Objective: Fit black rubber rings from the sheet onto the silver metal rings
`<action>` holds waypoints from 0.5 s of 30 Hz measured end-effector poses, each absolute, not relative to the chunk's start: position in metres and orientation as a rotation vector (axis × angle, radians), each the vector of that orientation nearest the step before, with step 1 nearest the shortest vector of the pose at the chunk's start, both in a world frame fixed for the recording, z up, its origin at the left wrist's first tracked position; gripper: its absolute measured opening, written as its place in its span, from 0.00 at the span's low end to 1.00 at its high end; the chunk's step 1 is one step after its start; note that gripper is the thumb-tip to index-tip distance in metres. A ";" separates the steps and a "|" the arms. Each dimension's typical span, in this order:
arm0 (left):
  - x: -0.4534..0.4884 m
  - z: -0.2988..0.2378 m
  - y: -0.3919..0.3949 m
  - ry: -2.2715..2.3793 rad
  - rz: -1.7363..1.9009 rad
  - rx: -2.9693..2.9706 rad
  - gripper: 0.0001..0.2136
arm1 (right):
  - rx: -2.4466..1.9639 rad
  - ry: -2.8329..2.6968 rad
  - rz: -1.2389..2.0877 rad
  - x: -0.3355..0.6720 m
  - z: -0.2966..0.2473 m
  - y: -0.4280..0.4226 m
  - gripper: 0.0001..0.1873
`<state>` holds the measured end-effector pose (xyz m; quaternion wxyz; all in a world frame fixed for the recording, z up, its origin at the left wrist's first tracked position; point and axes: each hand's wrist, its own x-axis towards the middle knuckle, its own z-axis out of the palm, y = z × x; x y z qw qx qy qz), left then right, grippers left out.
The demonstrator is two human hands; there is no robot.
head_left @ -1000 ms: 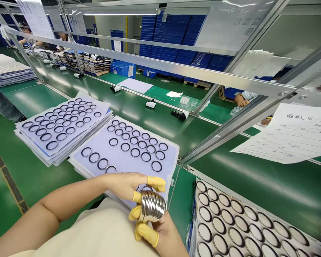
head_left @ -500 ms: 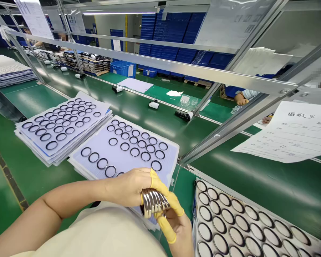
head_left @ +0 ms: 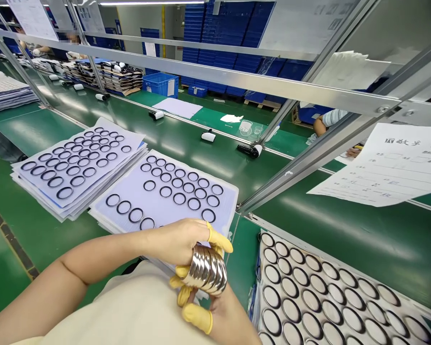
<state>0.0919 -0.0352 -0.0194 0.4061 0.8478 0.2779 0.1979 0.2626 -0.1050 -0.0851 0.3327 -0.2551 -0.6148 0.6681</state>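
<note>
A stack of shiny metal rings (head_left: 205,272) sits between my two hands, low in the middle of the view. My left hand (head_left: 181,235) arches over the top of the stack, its yellow-tipped fingers curled around it. From below, my right hand (head_left: 221,309) grips the same stack, with its yellow-covered thumb pointing left. Whether any fingers pass through the rings is hidden. Just beyond my hands lies a white sheet (head_left: 125,230) bearing rows of dark-edged rings (head_left: 179,198).
On the left is a pile of sheets (head_left: 77,211) topped with rings. Lower right, a pale tray (head_left: 345,268) holds many rings. A metal frame rail (head_left: 215,74) crosses ahead, and a paper form (head_left: 384,165) hangs at right. Beyond the bench, a co-worker's arm (head_left: 325,122) shows.
My right hand has turned, and the rings now show tilted the other way, their shiny sides facing me. My left fingers have shifted over the top. The view has moved slightly.
</note>
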 end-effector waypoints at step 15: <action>0.095 -0.020 -0.041 0.456 0.742 2.056 0.09 | -0.792 -1.741 1.428 0.258 -0.075 -0.119 0.07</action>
